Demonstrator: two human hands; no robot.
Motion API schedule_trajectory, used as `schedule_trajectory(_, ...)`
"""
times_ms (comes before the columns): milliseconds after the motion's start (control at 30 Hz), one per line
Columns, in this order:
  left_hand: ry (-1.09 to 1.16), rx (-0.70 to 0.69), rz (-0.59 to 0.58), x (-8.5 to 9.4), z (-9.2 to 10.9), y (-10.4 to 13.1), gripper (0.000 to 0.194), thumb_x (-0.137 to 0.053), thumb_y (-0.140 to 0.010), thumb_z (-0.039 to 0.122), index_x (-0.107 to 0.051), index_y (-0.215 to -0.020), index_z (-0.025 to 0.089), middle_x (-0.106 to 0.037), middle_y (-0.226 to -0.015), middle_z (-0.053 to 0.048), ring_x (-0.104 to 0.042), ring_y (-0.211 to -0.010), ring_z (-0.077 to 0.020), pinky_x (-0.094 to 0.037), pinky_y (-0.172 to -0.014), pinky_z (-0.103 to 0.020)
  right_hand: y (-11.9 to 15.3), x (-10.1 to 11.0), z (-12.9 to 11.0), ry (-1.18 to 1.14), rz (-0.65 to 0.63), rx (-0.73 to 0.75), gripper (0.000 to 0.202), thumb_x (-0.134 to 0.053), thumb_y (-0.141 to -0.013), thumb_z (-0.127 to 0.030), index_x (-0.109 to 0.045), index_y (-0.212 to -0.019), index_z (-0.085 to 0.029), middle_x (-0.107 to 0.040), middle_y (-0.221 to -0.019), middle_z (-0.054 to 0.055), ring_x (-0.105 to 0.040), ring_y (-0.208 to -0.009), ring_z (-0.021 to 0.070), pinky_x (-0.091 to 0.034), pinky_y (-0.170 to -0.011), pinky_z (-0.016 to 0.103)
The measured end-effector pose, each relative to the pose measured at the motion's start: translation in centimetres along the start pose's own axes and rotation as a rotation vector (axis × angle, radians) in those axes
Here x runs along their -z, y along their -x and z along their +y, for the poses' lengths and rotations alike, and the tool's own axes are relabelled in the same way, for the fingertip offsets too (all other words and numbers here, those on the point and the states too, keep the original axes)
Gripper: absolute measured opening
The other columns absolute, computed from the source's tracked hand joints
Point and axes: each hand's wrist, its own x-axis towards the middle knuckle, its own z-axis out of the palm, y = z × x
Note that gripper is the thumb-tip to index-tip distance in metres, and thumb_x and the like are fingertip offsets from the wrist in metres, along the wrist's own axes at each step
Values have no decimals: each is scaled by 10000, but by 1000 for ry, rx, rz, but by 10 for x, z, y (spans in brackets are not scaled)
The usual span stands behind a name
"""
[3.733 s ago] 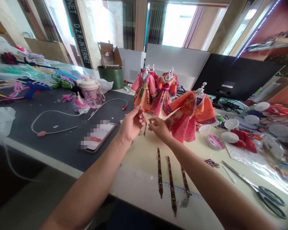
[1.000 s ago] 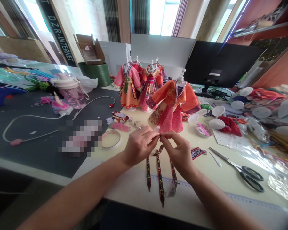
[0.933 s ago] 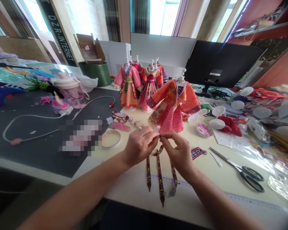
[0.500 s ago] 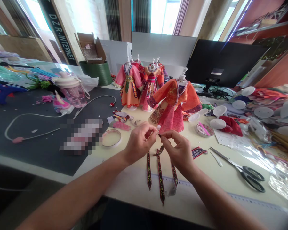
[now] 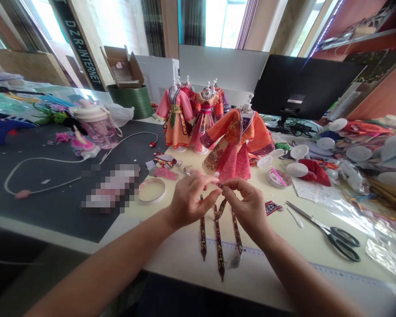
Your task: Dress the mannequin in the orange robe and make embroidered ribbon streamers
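Note:
My left hand [image 5: 188, 199] and my right hand [image 5: 247, 204] meet fingertip to fingertip above the pale table [image 5: 293, 240], both pinching a narrow dark patterned ribbon strip [image 5: 221, 207] that hangs between them. Three more ribbon strips [image 5: 218, 240] lie side by side on the table just below my hands. Right behind my hands stands a small mannequin in an orange and pink doll dress [image 5: 236, 144].
Scissors [image 5: 330, 230] lie to the right, a tape roll [image 5: 152, 190] and a blurred phone [image 5: 109, 189] to the left on a dark mat [image 5: 36, 193]. Two more dressed mannequins [image 5: 191, 116] stand behind, with a pink bottle [image 5: 97, 124], white stand bases [image 5: 297, 169] and a monitor [image 5: 303, 90].
Earlier my hands held the strip higher and further out; they have come down close to the table in front of the orange dress. In the last second only my fingers shift on the strip.

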Motion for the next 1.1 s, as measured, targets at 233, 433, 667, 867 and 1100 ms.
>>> schedule_trajectory(233,-50,44,-86,-3,-5,1,159,-594,-792,225,-622,-939,171,-588,-752,-37,-533,-697,-142,-440,-658,-269,2,0,-1,-6,-1,19,99,-550,-788,-207,-638,-745,-194,-648,-698,-1,-584,-672,137,-453,-660,278)
schedule_trajectory(433,-121,-31,77,1,0,1,180,-630,-754,160,-614,-933,174,-581,-725,-22,-511,-660,-133,-444,-652,-269,1,0,-2,15,14,25,92,-556,-778,-193,-629,-722,-195,-645,-690,-7,-577,-658,131,-454,-658,274)
schedule_trajectory(667,-109,-7,-25,-3,-1,2,150,-603,-790,208,-642,-929,168,-612,-745,-37,-540,-677,-132,-446,-641,-260,2,-1,-1,5,11,38,87,-557,-787,-195,-638,-753,-191,-654,-705,-3,-591,-673,132,-462,-658,265)
schedule_trajectory(867,30,104,-61,-4,-3,-1,111,-585,-799,177,-659,-878,150,-577,-681,-22,-519,-653,-119,-435,-609,-243,2,-1,1,21,-2,105,101,-545,-796,-173,-641,-770,-189,-645,-707,-9,-583,-678,123,-456,-662,255)
schedule_trajectory(1100,128,218,-98,-3,0,-3,83,-544,-822,165,-597,-762,141,-496,-649,4,-452,-592,-91,-385,-561,-226,2,-2,3,89,-18,144,93,-543,-783,-153,-628,-757,-177,-642,-712,-4,-577,-665,117,-444,-660,250)
